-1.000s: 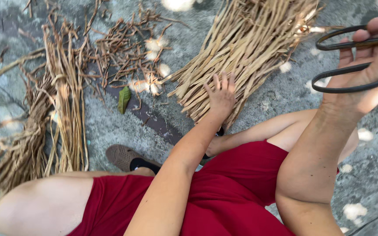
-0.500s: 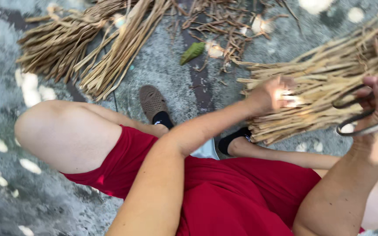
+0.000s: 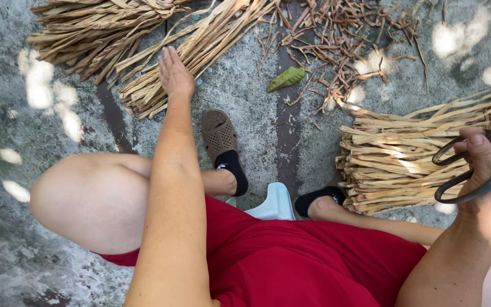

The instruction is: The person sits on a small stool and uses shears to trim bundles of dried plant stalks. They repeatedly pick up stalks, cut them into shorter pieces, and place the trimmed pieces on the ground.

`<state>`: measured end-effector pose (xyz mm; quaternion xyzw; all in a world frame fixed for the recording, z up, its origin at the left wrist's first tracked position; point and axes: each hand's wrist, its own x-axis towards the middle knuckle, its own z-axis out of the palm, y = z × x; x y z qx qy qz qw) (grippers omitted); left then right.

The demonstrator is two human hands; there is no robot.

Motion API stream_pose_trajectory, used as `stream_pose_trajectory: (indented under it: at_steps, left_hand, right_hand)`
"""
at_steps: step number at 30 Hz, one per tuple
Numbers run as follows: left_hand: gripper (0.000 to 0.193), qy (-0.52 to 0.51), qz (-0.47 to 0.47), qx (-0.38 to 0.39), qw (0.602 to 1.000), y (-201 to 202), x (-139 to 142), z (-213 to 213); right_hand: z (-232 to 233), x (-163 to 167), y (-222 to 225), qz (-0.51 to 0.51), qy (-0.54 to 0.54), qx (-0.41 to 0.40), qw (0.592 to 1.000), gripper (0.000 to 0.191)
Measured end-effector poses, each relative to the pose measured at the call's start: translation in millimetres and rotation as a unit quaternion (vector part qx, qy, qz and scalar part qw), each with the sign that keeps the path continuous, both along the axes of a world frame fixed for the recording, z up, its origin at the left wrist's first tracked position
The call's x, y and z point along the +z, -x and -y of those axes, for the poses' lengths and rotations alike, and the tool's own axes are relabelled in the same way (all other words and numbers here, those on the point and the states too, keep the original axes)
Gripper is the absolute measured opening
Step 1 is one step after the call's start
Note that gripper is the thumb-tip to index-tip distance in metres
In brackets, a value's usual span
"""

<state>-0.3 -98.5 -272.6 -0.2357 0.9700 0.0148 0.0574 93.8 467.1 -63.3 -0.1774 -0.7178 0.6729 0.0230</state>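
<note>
Looking down over my knees, I see my left hand (image 3: 175, 73) stretched forward with the fingers straight and open, palm down on the cut ends of a bundle of dry straw-coloured stalks (image 3: 200, 48) lying on the concrete ground (image 3: 41, 131). A second bundle (image 3: 95, 25) lies just beside it, further left. My right hand (image 3: 487, 165) is at the right edge, closed around the dark looped handles of a pair of shears (image 3: 473, 170); the blades are out of view. Those shears hover over a third bundle (image 3: 404, 153) that lies by my right foot. Between the bundles, a scatter of brown trimmings (image 3: 348, 40) covers the ground, with one green leaf (image 3: 286, 78) near its edge. My left foot wears a brown shoe (image 3: 218, 135), and I sit in red cloth on a pale stool (image 3: 274, 204).
</note>
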Motion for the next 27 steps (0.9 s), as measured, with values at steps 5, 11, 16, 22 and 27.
stream_pose_trajectory:
  at_steps: [5,11,16,22,27]
  left_hand:
    - [0.077,-0.175,0.139,0.095,0.970,-4.0,5.2,4.4]
    - [0.032,-0.018,0.152,0.000,0.988,-8.7,-2.5,-8.8]
    - [0.038,-0.198,0.027,0.048,0.979,-5.8,9.4,6.8]
    - [0.036,-0.287,0.016,0.074,0.955,-1.6,49.0,15.7]
    - [0.030,-0.151,-0.145,0.001,0.978,0.2,61.3,14.1]
  right_hand:
    - [37.3,20.3,17.4,0.015,-0.083,0.016,0.996,0.033]
    - [60.5,29.2,37.8,-0.005,-0.097,0.059,0.994,0.032]
    - [64.6,34.6,42.0,-0.014,-0.087,0.055,0.995,0.036]
    - [62.4,36.6,41.2,-0.036,-0.067,0.065,0.995,0.036]
    - [60.4,40.8,36.4,-0.054,-0.052,0.064,0.995,0.036]
